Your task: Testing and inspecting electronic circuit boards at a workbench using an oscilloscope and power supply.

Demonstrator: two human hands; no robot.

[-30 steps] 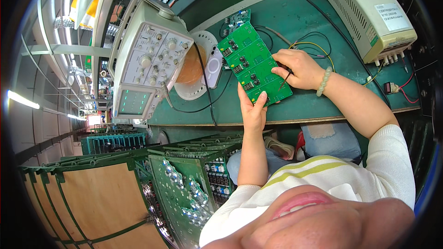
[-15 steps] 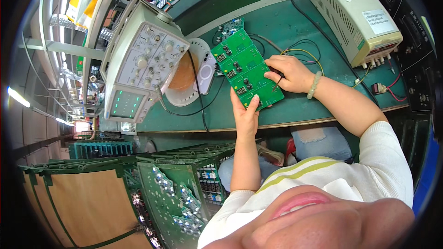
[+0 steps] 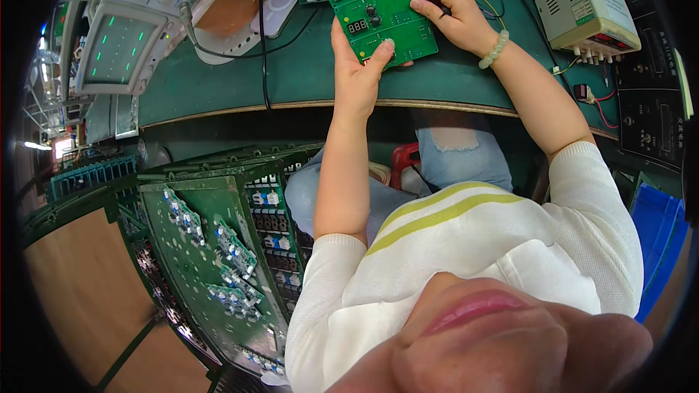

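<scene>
A green circuit board panel [image 3: 393, 4] with several small three-digit displays and black buttons is held tilted above the bench. My left hand [image 3: 357, 80] grips its lower left corner, thumb on top and fingers underneath. At the panel's right edge is my right hand [image 3: 460, 20], wearing a pale bead bracelet. Its fingers are closed round a thin black probe-like tool [image 3: 441, 8], mostly hidden by the hand. The far end of the panel is cut off by the upper picture edge.
An oscilloscope [image 3: 116, 51] with green traces stands left, beside a white perforated dish [image 3: 212, 52] and a pale phone-like object [image 3: 285, 1]. A black cable [image 3: 263, 51] hangs over the bench edge. Right are a power supply [image 3: 579, 0] and blue bin [image 3: 646, 236]; lower left, a board-laden green rack [image 3: 186, 269].
The view has shifted, so the bench and both hands sit higher in the picture. The left hand still holds the panel; the right hand stays at its right edge, the tool's tip less visible.
</scene>
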